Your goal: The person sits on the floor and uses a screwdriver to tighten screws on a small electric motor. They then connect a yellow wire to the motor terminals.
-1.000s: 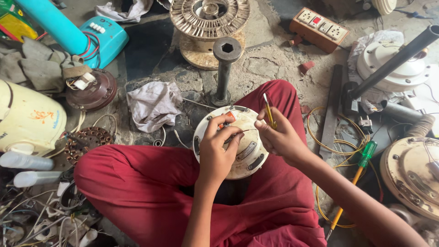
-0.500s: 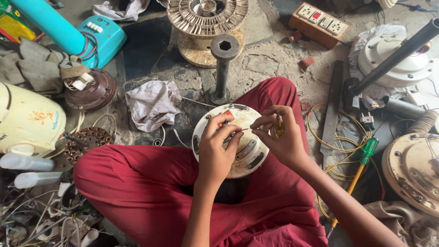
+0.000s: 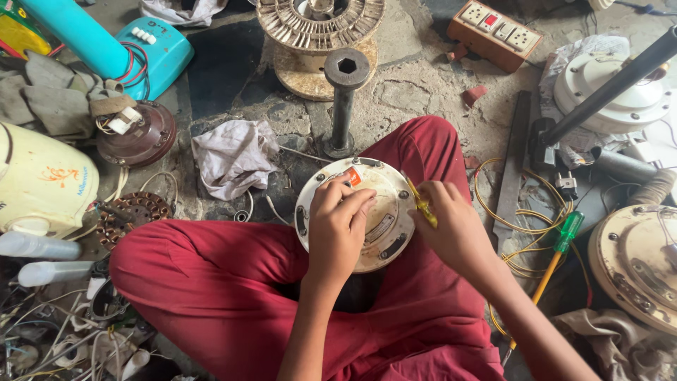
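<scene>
A round cream fan motor housing (image 3: 386, 204) rests on my lap between my red trouser legs. My left hand (image 3: 337, 227) lies on top of it, fingers curled over its centre and pressing it down. My right hand (image 3: 455, 227) is at the housing's right rim, closed around a small yellow-handled tool (image 3: 422, 203) whose tip points at the rim. An orange sticker (image 3: 353, 176) shows on the housing just above my left fingers.
A black metal post (image 3: 343, 106) stands upright ahead of my knees, a crumpled cloth (image 3: 235, 156) to its left. A green-handled screwdriver (image 3: 557, 257) and yellow wire (image 3: 518, 212) lie right. Other fan housings (image 3: 635, 261), a wooden socket board (image 3: 496, 34), a blue appliance (image 3: 151, 46).
My right hand has come down from above the housing to its right rim, lowering the yellow tool. My left hand stayed on the housing.
</scene>
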